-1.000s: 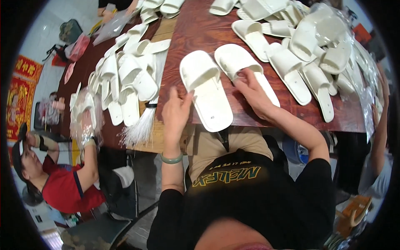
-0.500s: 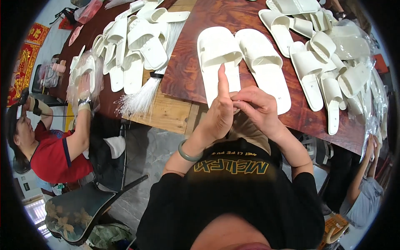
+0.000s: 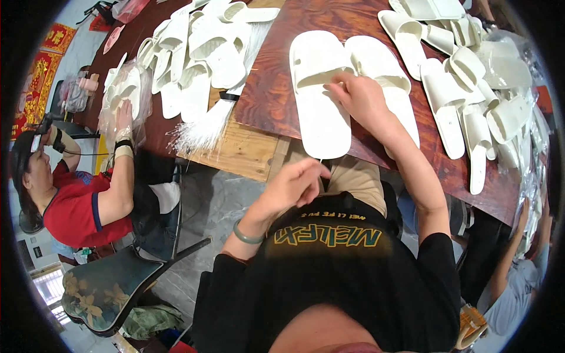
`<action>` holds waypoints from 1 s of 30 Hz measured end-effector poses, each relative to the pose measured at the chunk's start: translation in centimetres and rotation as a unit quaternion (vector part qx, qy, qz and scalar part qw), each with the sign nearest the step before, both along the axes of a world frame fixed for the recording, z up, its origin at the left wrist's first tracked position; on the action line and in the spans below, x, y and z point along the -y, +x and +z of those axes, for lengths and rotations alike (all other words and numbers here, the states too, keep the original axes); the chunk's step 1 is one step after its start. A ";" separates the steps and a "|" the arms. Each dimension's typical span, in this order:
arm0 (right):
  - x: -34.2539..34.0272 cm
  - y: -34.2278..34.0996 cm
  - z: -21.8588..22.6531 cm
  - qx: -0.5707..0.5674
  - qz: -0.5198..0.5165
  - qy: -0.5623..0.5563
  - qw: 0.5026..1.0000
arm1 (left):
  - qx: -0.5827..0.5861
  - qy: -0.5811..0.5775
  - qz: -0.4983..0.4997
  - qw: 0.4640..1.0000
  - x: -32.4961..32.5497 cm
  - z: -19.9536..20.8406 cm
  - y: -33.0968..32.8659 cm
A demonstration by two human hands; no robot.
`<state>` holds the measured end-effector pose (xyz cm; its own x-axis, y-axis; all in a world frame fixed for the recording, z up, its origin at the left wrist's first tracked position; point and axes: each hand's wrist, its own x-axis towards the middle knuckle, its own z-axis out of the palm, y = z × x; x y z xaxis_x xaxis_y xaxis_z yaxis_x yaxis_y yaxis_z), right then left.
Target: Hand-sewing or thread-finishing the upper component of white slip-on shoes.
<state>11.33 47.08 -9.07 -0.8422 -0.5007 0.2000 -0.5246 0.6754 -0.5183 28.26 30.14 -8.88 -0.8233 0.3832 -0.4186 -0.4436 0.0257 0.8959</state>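
Note:
Two white slippers lie side by side in front of me, a left one (image 3: 325, 126) and a right one (image 3: 376, 56). My right hand (image 3: 364, 103) reaches over them, its bent fingers and thumb closed at the inner side of the left slipper's strap; whatever they pinch is hidden. My left hand (image 3: 297, 183) is just off the table edge, below the left slipper's heel. Its fingers are curled, and a thin white tip shows near the index finger, too small to name.
A wooden table (image 3: 265, 88) bears the slippers. More white slippers (image 3: 444, 112) are heaped at right beside clear plastic bags (image 3: 500, 62). At left lie another slipper pile (image 3: 197, 88) and a bundle of thin white strands (image 3: 206, 126). A person in red (image 3: 88, 206) sits at left.
My hands, together before, have parted. The right has moved up to the left slipper's strap; the left has dropped lower, its raised index finger now bent.

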 end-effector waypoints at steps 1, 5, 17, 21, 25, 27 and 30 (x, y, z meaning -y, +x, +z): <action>0.0 1.0 0.5 -0.021 -0.011 -0.018 1.000 | -0.001 0.032 0.035 0.999 0.0 -0.5 -0.9; -1.5 4.2 1.3 -0.065 0.073 -0.093 0.991 | -0.003 0.108 0.112 0.988 -0.3 -0.7 -4.8; -3.0 5.0 2.6 -0.141 0.178 -0.040 0.973 | -0.016 0.225 0.217 0.950 -3.2 -1.2 -11.8; -3.6 4.0 1.6 -0.271 0.232 0.036 0.934 | 0.007 0.229 0.213 0.950 -3.3 -1.7 -12.6; -4.1 3.8 1.7 -0.323 0.276 0.074 0.902 | 0.017 0.257 0.194 0.946 -3.3 -1.9 -12.9; -4.3 3.9 1.7 -0.317 0.290 0.058 0.901 | 0.011 0.279 0.177 0.944 -3.3 -2.0 -13.0; -4.6 4.8 1.5 -0.245 0.244 -0.066 0.936 | 0.005 0.264 0.167 0.950 -3.0 -1.9 -13.2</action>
<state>16.16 51.68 -7.52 -0.3106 -0.7457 0.5894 -0.9505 0.2408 -0.1963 15.01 33.18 -10.80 -0.9327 0.2607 -0.2491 -0.3570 -0.5699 0.7401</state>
